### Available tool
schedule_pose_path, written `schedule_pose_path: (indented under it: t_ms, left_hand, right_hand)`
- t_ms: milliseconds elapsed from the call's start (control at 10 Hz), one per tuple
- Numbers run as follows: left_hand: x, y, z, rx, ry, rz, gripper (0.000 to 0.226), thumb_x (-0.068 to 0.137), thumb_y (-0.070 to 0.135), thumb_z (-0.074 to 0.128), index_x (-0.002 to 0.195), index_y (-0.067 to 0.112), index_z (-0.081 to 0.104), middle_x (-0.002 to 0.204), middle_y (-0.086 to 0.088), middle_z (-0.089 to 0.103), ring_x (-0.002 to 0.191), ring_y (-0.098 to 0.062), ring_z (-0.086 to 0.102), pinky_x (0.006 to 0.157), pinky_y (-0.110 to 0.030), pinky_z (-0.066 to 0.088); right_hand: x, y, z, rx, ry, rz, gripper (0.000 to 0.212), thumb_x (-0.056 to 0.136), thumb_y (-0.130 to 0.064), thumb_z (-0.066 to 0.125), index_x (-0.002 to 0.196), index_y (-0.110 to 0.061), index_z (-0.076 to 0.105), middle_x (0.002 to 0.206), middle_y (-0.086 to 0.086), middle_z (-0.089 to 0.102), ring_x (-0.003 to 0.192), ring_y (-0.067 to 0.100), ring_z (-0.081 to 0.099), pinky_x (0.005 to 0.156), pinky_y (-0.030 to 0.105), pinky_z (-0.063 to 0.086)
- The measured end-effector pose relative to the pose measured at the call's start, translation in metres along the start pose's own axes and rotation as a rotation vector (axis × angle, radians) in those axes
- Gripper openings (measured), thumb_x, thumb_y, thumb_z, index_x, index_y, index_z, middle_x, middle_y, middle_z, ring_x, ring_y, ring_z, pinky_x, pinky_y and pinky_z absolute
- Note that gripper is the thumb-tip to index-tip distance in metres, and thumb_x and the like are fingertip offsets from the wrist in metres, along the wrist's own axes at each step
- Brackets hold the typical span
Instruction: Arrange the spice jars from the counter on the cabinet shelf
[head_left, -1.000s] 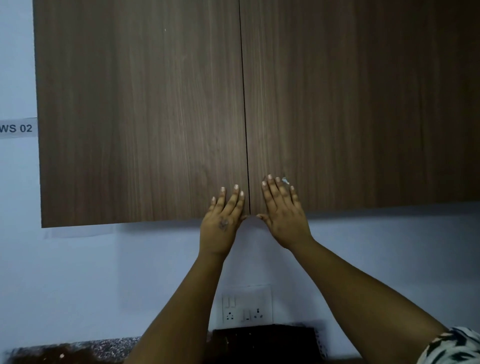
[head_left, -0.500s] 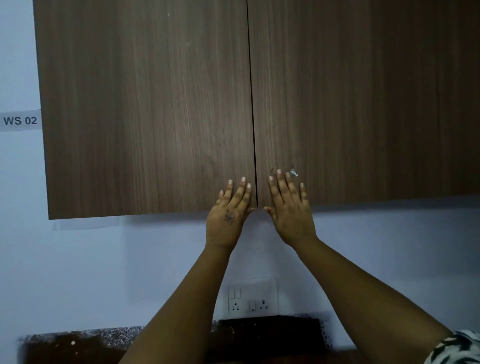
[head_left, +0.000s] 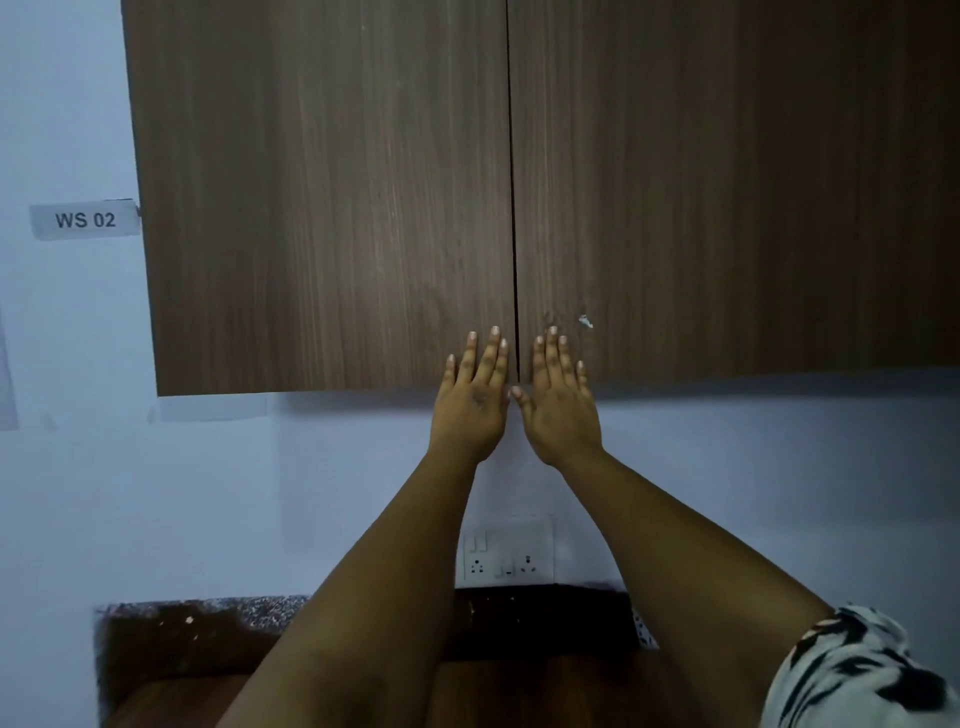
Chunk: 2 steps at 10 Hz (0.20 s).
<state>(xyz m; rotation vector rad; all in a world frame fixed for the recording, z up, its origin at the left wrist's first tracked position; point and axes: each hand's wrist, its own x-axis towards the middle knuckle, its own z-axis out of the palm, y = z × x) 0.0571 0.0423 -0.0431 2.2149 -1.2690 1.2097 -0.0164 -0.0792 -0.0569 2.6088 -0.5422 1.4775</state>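
Hands reach up to a brown wooden cabinet on the wall. The left hand (head_left: 474, 402) lies flat with its fingers spread out, pressed on the bottom corner of the left door (head_left: 322, 197). The right hand (head_left: 561, 405) lies flat the same way on the bottom corner of the right door (head_left: 727, 182). Neither hand holds anything. The two thumbs come close together under the thin dark gap between the doors. Both doors are shut, so the shelf inside is hidden. No spice jars show anywhere. A small white fleck (head_left: 585, 322) sits on the right door just above the right hand. A grey label (head_left: 85, 220) reading "WS 02" sticks on the pale wall beside the left door. Below the arms, a white socket plate (head_left: 506, 556) is on the wall. A speckled stone counter (head_left: 208, 608) runs along the bottom. A black and white patterned sleeve (head_left: 857, 670) covers the right upper arm.
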Motion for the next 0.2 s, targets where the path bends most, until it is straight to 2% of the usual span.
schedule_pose_path:
  t_ms: [100,200]
  left_hand:
    - [-0.006,0.011,-0.009,-0.041,0.026,-0.043,0.060,0.106,0.030,0.022,0.154,0.010,-0.008,0.162,-0.007,-0.017,0.149,-0.022,-0.019,0.122,-0.043,-0.007]
    - [-0.020,0.019,-0.016,-0.137,0.106,-0.077,0.060,0.106,0.028,0.023,0.153,0.008,-0.008,0.162,-0.009,-0.016,0.149,-0.022,-0.019,0.123,-0.041,-0.008]
  right_hand:
    - [-0.001,-0.002,-0.010,0.052,-0.012,-0.003,0.069,0.101,-0.049,0.019,0.154,-0.013,-0.006,0.162,0.005,-0.015,0.147,0.015,-0.016,0.122,0.040,0.001]
    - [-0.007,-0.003,-0.026,0.059,0.028,-0.023,0.069,0.101,-0.049,0.019,0.154,-0.012,-0.008,0.161,0.004,-0.017,0.146,0.014,-0.019,0.121,0.037,-0.002]
